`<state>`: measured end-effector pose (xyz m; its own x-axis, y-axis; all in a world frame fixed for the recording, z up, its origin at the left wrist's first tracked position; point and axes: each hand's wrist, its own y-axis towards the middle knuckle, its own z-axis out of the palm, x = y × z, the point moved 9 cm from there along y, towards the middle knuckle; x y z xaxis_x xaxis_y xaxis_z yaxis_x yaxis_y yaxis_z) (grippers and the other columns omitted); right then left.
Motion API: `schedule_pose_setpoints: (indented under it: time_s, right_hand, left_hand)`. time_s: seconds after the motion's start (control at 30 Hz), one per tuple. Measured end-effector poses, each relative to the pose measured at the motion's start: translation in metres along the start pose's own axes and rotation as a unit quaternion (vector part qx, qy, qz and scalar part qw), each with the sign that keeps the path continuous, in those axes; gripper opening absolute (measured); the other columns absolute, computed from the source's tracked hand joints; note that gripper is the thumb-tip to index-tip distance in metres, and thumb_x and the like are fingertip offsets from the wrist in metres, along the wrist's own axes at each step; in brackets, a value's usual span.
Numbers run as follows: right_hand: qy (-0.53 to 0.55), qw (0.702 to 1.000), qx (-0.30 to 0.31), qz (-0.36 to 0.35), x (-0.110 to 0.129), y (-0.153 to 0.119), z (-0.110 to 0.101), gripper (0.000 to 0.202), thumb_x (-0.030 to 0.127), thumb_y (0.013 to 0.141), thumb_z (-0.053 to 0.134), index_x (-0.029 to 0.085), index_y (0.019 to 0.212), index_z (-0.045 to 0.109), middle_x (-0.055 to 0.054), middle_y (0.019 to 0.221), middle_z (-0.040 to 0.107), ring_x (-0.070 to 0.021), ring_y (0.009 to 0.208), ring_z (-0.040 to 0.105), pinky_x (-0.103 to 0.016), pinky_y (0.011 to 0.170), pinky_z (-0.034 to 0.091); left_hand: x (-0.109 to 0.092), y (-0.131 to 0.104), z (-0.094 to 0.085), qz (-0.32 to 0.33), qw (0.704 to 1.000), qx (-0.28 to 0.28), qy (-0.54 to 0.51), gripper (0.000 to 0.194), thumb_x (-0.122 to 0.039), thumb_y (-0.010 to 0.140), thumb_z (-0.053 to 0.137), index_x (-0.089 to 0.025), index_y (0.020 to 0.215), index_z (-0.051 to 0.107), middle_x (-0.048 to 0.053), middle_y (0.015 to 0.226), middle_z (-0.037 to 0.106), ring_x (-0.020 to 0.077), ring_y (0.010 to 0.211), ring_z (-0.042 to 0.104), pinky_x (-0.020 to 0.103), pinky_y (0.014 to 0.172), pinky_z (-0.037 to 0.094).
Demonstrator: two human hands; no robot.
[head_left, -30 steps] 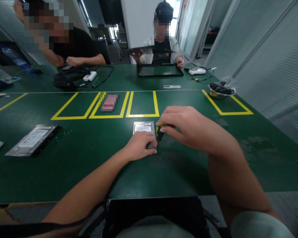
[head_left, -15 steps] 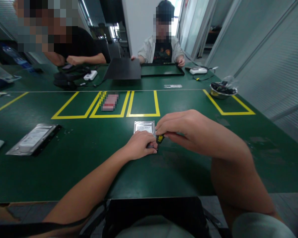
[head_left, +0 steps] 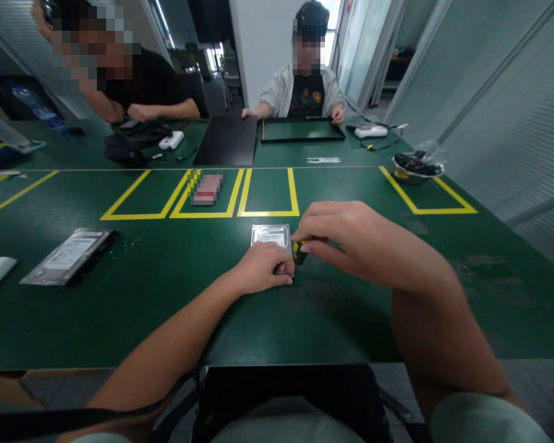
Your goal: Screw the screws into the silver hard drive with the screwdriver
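Note:
A silver hard drive [head_left: 271, 233] with a white label lies on the green table in front of me. My left hand [head_left: 265, 266] rests over its near part and grips it, fingers curled at the right edge. Just right of the drive, my right hand [head_left: 335, 237] is bent down from above. Its fingertips pinch the black-and-yellow handle of a screwdriver [head_left: 299, 251]; the tip cannot be made out. Farther left lies a larger hard drive [head_left: 69, 257] with a pale label, and a few tiny loose pieces [head_left: 127, 243] are scattered beside it.
Yellow tape [head_left: 268, 213] marks boxes on the table. A pixelated pink item [head_left: 207, 189] lies in one. At the back right stands a metal bowl [head_left: 415, 175] of dark parts. Across from me, a co-worker touches a black panel [head_left: 226, 140] and a black frame [head_left: 303, 140]; another person sits left.
The screwdriver handle has turned between my right fingertips. My left hand stays on the drive. Across the table, the co-worker's black panel has tilted down toward the table.

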<state>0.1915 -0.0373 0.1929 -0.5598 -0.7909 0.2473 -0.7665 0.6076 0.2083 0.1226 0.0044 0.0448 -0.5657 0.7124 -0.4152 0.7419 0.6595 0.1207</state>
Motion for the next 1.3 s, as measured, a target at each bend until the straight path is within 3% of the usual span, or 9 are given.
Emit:
schedule_pose_setpoints:
  time_s: [0.37, 0.9, 1.3]
  right_hand:
    - [0.022, 0.999, -0.001, -0.025, 0.0036, -0.0017, 0.0003, 0.02, 0.011, 0.093, 0.05, 0.016, 0.093, 0.069, -0.004, 0.092, 0.069, -0.0156, 0.085, 0.061, -0.027, 0.077, 0.043]
    - [-0.003, 1.0, -0.012, -0.008, -0.0007, 0.0022, 0.0003, 0.015, 0.019, 0.092, 0.057, 0.014, 0.093, 0.07, -0.007, 0.087, 0.066, -0.0176, 0.081, 0.058, -0.028, 0.072, 0.04]
    - [0.008, 0.999, -0.027, -0.02, 0.002, 0.0031, -0.0004, 0.021, 0.016, 0.093, 0.051, 0.015, 0.093, 0.071, -0.007, 0.09, 0.066, -0.0177, 0.084, 0.059, -0.029, 0.075, 0.042]
  left_hand:
    - [-0.0065, -0.0009, 0.0007, 0.042, 0.999, 0.004, 0.03, 0.005, -0.028, 0.076, 0.07, -0.025, 0.08, 0.07, -0.004, 0.075, 0.068, 0.0169, 0.078, 0.06, 0.03, 0.067, 0.033]
    - [-0.0057, -0.0006, 0.0015, 0.038, 0.998, -0.007, 0.045, 0.009, -0.031, 0.076, 0.07, -0.026, 0.083, 0.072, -0.002, 0.079, 0.069, 0.0188, 0.082, 0.06, 0.031, 0.07, 0.034]
    - [-0.0068, -0.0007, 0.0001, 0.026, 0.999, 0.013, 0.019, 0.015, -0.029, 0.077, 0.069, -0.03, 0.091, 0.074, -0.004, 0.078, 0.067, 0.017, 0.082, 0.059, 0.03, 0.072, 0.034]
